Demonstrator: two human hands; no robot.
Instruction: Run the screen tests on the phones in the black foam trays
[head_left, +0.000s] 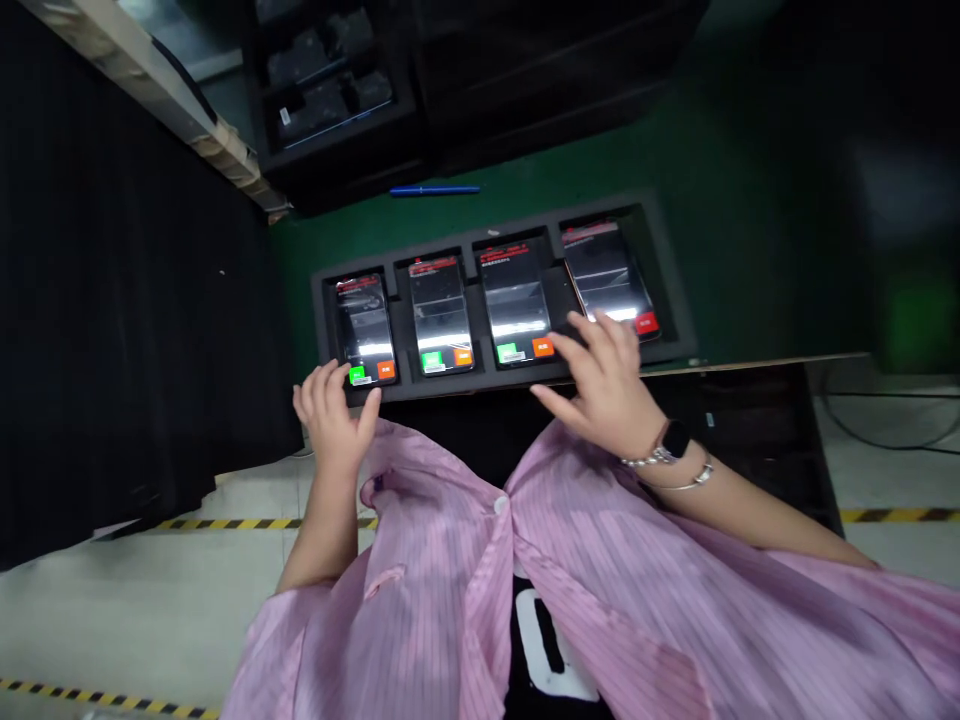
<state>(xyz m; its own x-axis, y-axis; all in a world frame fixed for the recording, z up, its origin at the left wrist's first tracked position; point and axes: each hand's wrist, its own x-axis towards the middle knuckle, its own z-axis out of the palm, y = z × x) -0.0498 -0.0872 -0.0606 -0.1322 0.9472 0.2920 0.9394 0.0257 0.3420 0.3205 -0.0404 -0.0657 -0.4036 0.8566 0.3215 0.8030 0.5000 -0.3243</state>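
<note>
Seen from the wearer's head, with 12 o'clock pointing away, a grey foam tray [405, 385] lies just above the centre on a green tabletop [525, 180]. Four phones sit in its slots: the first phone [365, 325] at between 9 and 10 o'clock, the second phone [441, 312] at 10, the third phone [516, 300] between 1 and 2, and the fourth phone [604, 265] at 2, angled in its slot. All have dark, lit screens with red text along the top. The first three show a green button and an orange one at the bottom; the fourth shows a red button, its lower left corner covered by fingers.

The left hand [335, 425], between 8 and 9 o'clock, has its fingers slightly bent and little apart, thumb wide, holding nothing. Its index fingertip is at the first phone's green button; contact cannot be told.

The right hand [611, 390], between 3 and 4, spreads its fingers wide, holding nothing, with the index tip beside the third phone's orange button. A smartwatch [676, 438] and bracelets circle that wrist.

A blue pen [435, 190] lies between 11 and 12. A pink striped shirt [420, 610] fills 6 o'clock.
</note>
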